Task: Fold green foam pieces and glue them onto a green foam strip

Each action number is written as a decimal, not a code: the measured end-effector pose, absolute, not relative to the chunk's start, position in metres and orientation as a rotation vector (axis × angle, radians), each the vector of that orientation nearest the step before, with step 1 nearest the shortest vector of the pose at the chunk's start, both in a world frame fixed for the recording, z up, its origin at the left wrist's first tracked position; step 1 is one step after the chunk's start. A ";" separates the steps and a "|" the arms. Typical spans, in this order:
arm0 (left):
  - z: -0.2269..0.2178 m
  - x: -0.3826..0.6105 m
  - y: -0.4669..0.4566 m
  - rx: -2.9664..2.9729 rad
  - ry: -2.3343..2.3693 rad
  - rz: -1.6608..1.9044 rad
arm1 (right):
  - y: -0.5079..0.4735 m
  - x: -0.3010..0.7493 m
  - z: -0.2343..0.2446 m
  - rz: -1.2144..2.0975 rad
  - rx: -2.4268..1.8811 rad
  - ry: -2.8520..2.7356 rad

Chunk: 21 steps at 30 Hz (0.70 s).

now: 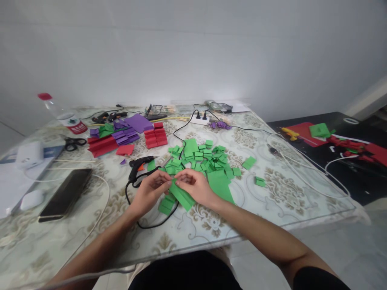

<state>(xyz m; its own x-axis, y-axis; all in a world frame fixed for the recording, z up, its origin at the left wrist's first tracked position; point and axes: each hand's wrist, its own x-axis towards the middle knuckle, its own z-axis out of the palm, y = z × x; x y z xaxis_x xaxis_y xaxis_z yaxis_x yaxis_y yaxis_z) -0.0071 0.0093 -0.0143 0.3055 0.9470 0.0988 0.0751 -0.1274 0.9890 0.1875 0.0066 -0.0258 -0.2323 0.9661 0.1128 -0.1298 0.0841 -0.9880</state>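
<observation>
Both my hands meet over the middle of the table, pinching a folded strip of green paper (180, 194). My left hand (150, 192) grips its left end with closed fingers. My right hand (197, 187) pinches the upper edge and covers part of it. Just behind lies a heap of several small green paper pieces (201, 158). A larger green sheet (221, 185) lies by my right wrist. A black glue gun (139, 164) rests left of my hands, its cable looping under my left wrist.
Red and purple folded papers (127, 137), scissors (74, 142), a phone (65, 193), a bottle (62, 114) and a white power strip (200, 119) sit on the patterned table (272, 193). A black side table (347, 161) at right holds more paper and a yellow glue gun (289, 133).
</observation>
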 end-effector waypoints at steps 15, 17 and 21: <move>-0.017 -0.008 0.007 1.483 0.953 1.083 | 0.005 0.190 -0.015 1.399 -0.944 -1.300; -0.017 -0.008 0.007 1.507 0.957 1.099 | 0.005 0.191 -0.014 1.443 -0.972 -1.274; -0.020 -0.008 0.006 1.602 0.983 1.109 | 0.006 0.193 -0.015 1.469 -1.047 -1.382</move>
